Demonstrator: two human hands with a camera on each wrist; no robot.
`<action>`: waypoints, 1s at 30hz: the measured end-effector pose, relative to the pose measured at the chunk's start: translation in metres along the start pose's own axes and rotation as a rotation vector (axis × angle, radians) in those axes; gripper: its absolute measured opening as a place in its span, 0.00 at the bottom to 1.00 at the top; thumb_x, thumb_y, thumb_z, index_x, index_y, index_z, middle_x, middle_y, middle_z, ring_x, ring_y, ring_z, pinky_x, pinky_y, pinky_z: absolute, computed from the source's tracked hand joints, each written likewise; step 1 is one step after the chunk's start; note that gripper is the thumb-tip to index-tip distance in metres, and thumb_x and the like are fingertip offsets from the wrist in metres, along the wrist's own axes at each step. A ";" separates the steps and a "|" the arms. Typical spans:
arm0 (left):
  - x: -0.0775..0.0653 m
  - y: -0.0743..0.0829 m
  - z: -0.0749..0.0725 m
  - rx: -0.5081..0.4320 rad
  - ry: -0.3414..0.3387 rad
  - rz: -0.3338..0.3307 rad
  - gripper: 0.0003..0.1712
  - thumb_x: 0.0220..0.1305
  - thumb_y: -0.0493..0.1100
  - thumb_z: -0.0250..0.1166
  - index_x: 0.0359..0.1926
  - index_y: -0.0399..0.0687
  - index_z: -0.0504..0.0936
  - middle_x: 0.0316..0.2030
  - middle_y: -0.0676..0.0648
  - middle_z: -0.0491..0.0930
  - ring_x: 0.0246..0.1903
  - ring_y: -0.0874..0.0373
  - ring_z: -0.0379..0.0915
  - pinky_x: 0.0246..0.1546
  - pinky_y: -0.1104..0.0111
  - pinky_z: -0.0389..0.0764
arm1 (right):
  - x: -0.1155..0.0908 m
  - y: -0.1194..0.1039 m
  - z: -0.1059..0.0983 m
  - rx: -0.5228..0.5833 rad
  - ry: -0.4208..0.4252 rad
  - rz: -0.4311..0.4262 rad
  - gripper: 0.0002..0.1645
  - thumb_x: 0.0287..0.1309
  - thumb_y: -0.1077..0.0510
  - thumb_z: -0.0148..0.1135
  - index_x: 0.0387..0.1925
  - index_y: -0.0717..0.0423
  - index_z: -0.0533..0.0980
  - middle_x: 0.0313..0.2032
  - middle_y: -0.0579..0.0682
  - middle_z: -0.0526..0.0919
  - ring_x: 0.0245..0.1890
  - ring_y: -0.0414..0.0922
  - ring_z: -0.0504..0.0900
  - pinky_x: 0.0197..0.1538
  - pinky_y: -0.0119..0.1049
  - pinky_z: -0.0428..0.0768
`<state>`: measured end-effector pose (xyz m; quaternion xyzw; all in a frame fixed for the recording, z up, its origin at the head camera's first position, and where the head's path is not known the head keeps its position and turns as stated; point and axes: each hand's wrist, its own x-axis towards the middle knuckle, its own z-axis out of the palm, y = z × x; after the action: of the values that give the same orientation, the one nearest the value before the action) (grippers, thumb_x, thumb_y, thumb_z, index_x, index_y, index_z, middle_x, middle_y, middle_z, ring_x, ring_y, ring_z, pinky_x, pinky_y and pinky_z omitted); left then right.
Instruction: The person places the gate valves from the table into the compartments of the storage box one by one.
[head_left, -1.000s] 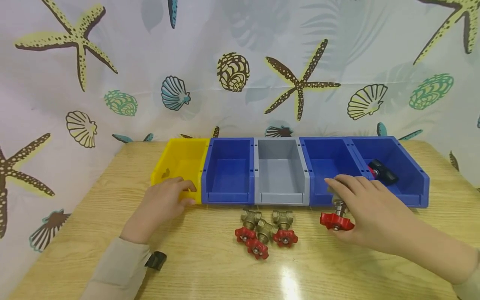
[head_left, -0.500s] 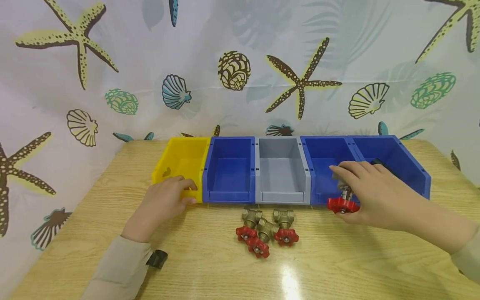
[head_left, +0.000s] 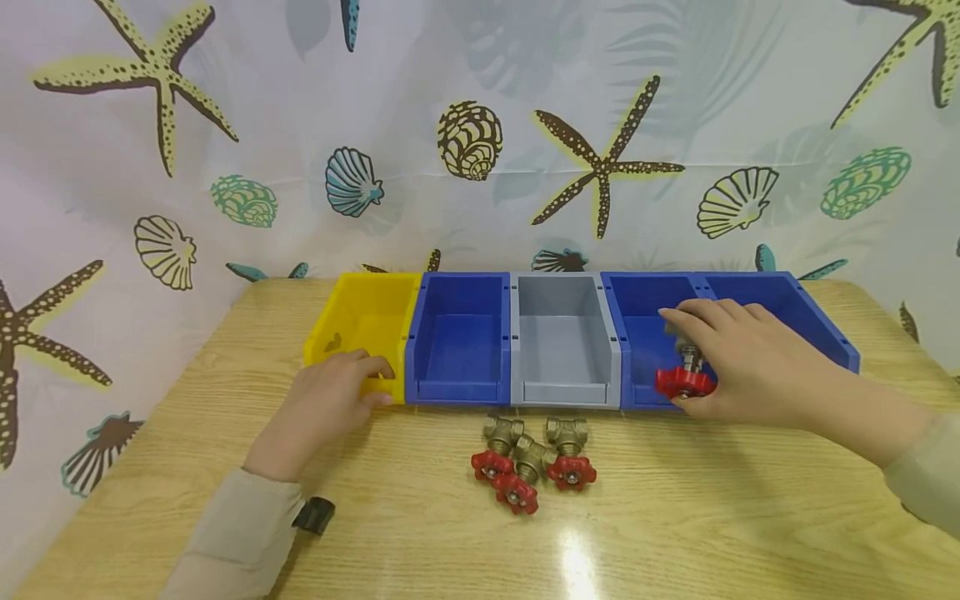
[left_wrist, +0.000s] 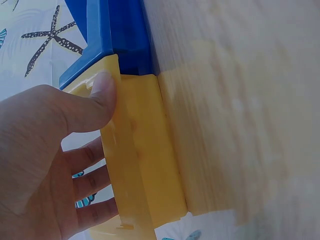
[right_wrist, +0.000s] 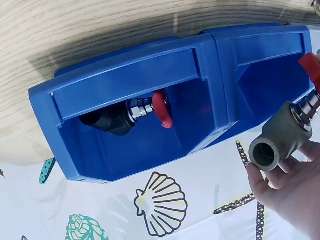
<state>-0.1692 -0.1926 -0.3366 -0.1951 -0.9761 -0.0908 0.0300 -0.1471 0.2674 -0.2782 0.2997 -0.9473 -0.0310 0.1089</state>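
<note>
My left hand [head_left: 337, 408] grips the front wall of the yellow bin [left_wrist: 150, 150], its thumb on the rim and the other fingers on the inner side. In my right hand [head_left: 757, 358] is a valve [right_wrist: 285, 135] with a grey body and a red handwheel, held over the front of the second blue bin from the right [head_left: 652, 333]. A black-bodied valve [right_wrist: 112, 117] with a red handwheel lies in the rightmost blue bin [right_wrist: 125, 72]; the right hand hides it in the head view. Three brass valves [head_left: 531, 458] with red handwheels lie together on the table.
Another blue bin [head_left: 459, 392] and a grey bin [head_left: 566, 393] stand in the same joined row. A small black piece [head_left: 315, 516] is beside the left sleeve on the wooden table [head_left: 420, 550]. A patterned cloth [head_left: 420, 75] hangs behind.
My right hand has moved forward and slightly right with the grey valve, from the bins' front edge to above the blue bins. The left hand stays on the yellow bin.
</note>
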 end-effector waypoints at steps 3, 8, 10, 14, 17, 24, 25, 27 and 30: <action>0.000 0.000 0.000 0.002 -0.003 0.000 0.14 0.60 0.49 0.73 0.45 0.51 0.84 0.34 0.51 0.79 0.31 0.54 0.71 0.32 0.61 0.75 | 0.004 0.003 0.000 -0.005 -0.013 0.020 0.59 0.40 0.36 0.77 0.68 0.63 0.66 0.61 0.60 0.71 0.58 0.60 0.71 0.55 0.59 0.71; -0.001 0.000 -0.002 0.000 -0.008 -0.005 0.14 0.60 0.49 0.72 0.45 0.51 0.84 0.34 0.51 0.79 0.31 0.55 0.71 0.31 0.61 0.75 | 0.011 0.009 0.001 -0.008 -0.043 0.016 0.59 0.41 0.37 0.78 0.68 0.64 0.65 0.61 0.62 0.71 0.59 0.62 0.70 0.55 0.61 0.70; -0.001 0.000 -0.002 0.003 -0.008 -0.006 0.14 0.60 0.49 0.72 0.45 0.51 0.84 0.34 0.51 0.79 0.31 0.55 0.71 0.31 0.61 0.75 | 0.013 0.011 0.001 -0.002 -0.061 0.011 0.59 0.41 0.37 0.78 0.68 0.64 0.65 0.62 0.63 0.71 0.59 0.63 0.70 0.55 0.62 0.70; 0.000 0.000 -0.002 0.005 -0.001 0.004 0.14 0.60 0.49 0.72 0.45 0.52 0.84 0.34 0.51 0.79 0.31 0.55 0.72 0.31 0.60 0.76 | 0.017 0.013 0.002 -0.012 -0.097 0.012 0.59 0.41 0.37 0.77 0.69 0.64 0.64 0.62 0.62 0.71 0.58 0.62 0.71 0.56 0.61 0.70; 0.000 0.000 -0.001 0.007 0.006 0.008 0.14 0.60 0.49 0.73 0.45 0.52 0.84 0.34 0.51 0.79 0.32 0.54 0.72 0.31 0.60 0.76 | 0.019 0.015 0.004 -0.026 -0.108 0.014 0.59 0.40 0.37 0.78 0.68 0.64 0.65 0.61 0.61 0.72 0.57 0.61 0.72 0.55 0.61 0.70; 0.000 0.000 0.000 0.006 0.011 0.005 0.14 0.59 0.49 0.73 0.45 0.51 0.84 0.35 0.51 0.80 0.32 0.54 0.72 0.32 0.59 0.77 | 0.028 0.019 0.010 -0.053 -0.104 -0.008 0.58 0.38 0.38 0.78 0.66 0.63 0.68 0.60 0.60 0.73 0.56 0.60 0.74 0.55 0.60 0.72; 0.000 0.000 0.000 0.008 0.010 0.004 0.14 0.59 0.49 0.73 0.45 0.51 0.84 0.35 0.51 0.80 0.32 0.54 0.72 0.32 0.59 0.77 | 0.029 0.019 0.011 -0.057 -0.106 -0.014 0.57 0.38 0.38 0.78 0.66 0.64 0.68 0.60 0.60 0.73 0.56 0.60 0.74 0.55 0.60 0.72; 0.001 0.000 0.000 0.009 0.007 0.003 0.15 0.59 0.49 0.73 0.45 0.51 0.84 0.35 0.51 0.79 0.32 0.54 0.72 0.32 0.60 0.77 | 0.032 0.019 0.012 -0.063 -0.117 -0.023 0.57 0.39 0.38 0.78 0.66 0.64 0.68 0.60 0.61 0.73 0.56 0.60 0.74 0.56 0.61 0.71; 0.001 0.000 0.000 0.008 0.000 0.004 0.15 0.60 0.49 0.73 0.45 0.51 0.84 0.34 0.51 0.79 0.31 0.54 0.71 0.32 0.60 0.76 | 0.036 0.019 0.014 -0.068 -0.141 -0.030 0.57 0.40 0.38 0.77 0.66 0.65 0.67 0.59 0.62 0.73 0.56 0.61 0.74 0.57 0.62 0.71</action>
<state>-0.1699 -0.1925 -0.3366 -0.1972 -0.9760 -0.0866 0.0309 -0.1891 0.2621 -0.2831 0.3070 -0.9465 -0.0856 0.0516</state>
